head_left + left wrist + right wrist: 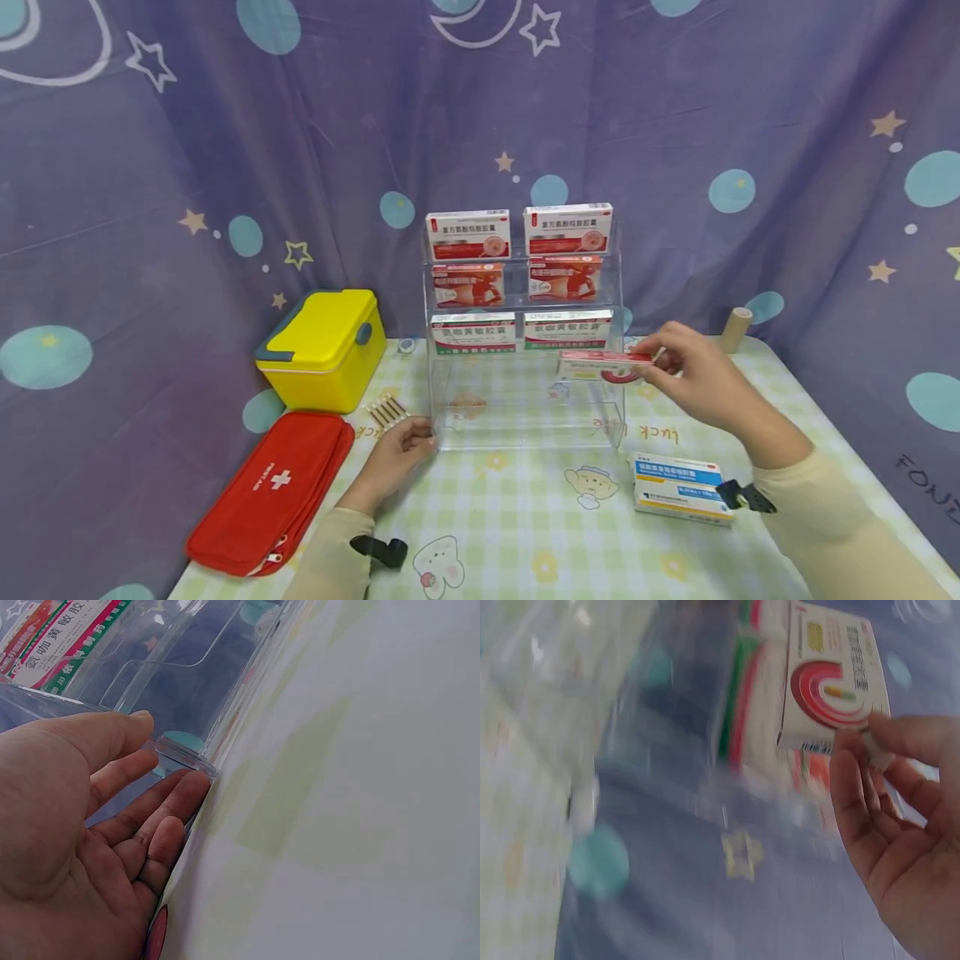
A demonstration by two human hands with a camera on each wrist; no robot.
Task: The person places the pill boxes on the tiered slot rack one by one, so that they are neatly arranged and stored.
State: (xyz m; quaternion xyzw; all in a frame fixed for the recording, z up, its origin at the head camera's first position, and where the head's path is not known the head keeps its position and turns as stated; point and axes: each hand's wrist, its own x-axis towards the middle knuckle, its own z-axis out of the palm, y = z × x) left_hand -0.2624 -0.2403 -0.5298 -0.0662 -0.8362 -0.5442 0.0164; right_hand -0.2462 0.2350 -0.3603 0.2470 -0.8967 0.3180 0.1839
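Observation:
My right hand [693, 375] pinches one end of a white and red medicine box [596, 365] between thumb and fingers. In the head view the box is held nearly flat before the right side of a clear tiered display stand [525, 437]. A red ring with a capsule shows on the box's face [829, 690] in the right wrist view. My left hand [401, 458] is at the stand's lower left corner, its fingertips against the clear edge [184, 754] and fingers loosely bent. Medicine boxes fill the upper tiers in pairs, including green-striped ones [474, 335] just above the lowest tier.
Two blue and white medicine boxes [678, 490] lie right of the stand, near my right forearm. To the left are a yellow lidded box [322, 350], a red first aid pouch [273, 492] and several cotton swabs [386, 412]. A beige roll [737, 329] stands at the back right.

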